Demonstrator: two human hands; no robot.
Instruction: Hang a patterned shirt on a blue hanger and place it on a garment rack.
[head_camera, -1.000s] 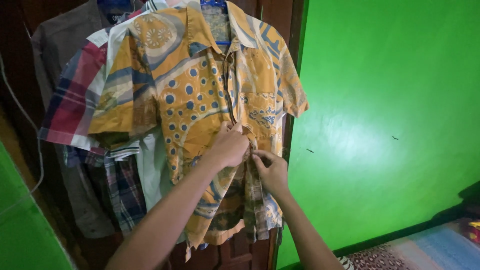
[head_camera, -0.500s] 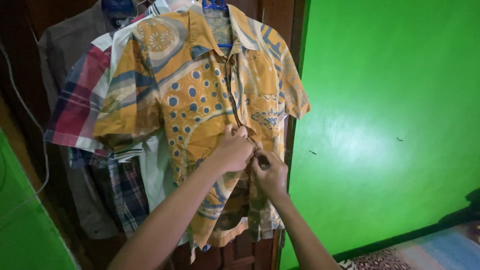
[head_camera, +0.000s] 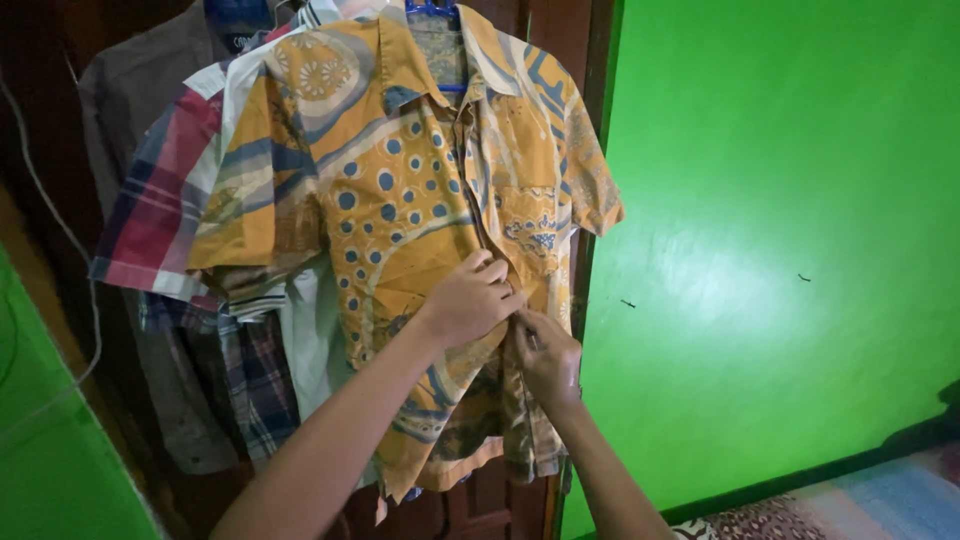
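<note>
An orange short-sleeved shirt (head_camera: 400, 190) with blue dots and swirls hangs on a blue hanger (head_camera: 432, 12) in front of a dark wooden door. My left hand (head_camera: 470, 298) pinches the shirt's left front edge at mid-height along the button line. My right hand (head_camera: 547, 352) grips the right front edge just below and beside it. The two hands touch at the placket, fingers closed on the cloth. Whether a button sits between the fingers is hidden.
Behind the orange shirt hang a red plaid shirt (head_camera: 150, 210), a white one and a grey-brown one (head_camera: 125, 90). A bright green wall (head_camera: 780, 230) fills the right side. A patterned mat (head_camera: 850, 500) lies on the floor at the lower right. A white cord (head_camera: 60, 230) hangs at the left.
Both hands have slid a little lower down the shirt's front opening and closer together. The view has shifted slightly to the left.
</note>
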